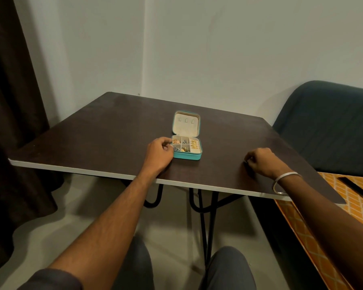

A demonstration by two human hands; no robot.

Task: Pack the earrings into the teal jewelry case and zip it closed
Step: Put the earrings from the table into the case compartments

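Observation:
The teal jewelry case (187, 156) lies open in the middle of the dark table (92, 135), its lid (186, 123) tilted back and showing a cream lining. Several gold, pink and blue earrings (194, 143) fill its small compartments. My left hand (159, 153) rests against the case's left side, fingers curled at its edge. My right hand (260, 162) sits on the table well to the right of the case, fingers pinched together on something small and dark that I cannot make out.
The table's white front edge (113, 173) runs close to me. A dark teal chair (327, 126) stands at the right, with an orange patterned surface (348, 197) and a black object (354, 186) below it. A dark curtain (11, 101) hangs at the left.

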